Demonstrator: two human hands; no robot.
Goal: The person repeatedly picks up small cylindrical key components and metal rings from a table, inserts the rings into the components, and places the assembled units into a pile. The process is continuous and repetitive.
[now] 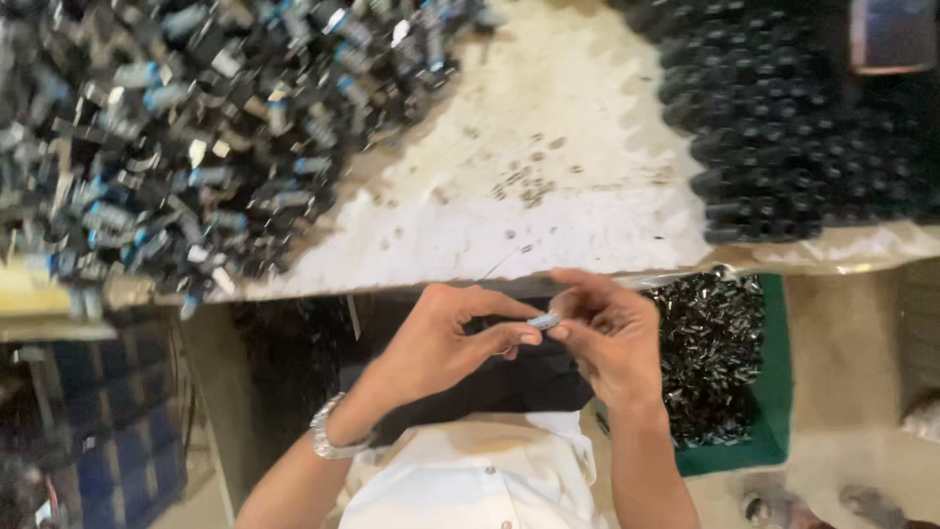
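Observation:
My left hand (446, 338) and my right hand (607, 328) meet just below the table's front edge. Between their fingertips they pinch one small pale blue-grey cylindrical part (543, 320). The left thumb and forefinger close on its left end, the right fingers on its right end. A metal wristwatch (331, 438) sits on my left wrist. My white shirt (480, 480) shows below the hands.
A dirty white tabletop (529, 186) carries a heap of small black and blue parts (186, 127) at left and rows of black cylinders (783, 127) at right. A green tray (774, 392) of shiny black pieces lies lower right. Blue crates (108, 411) stand lower left.

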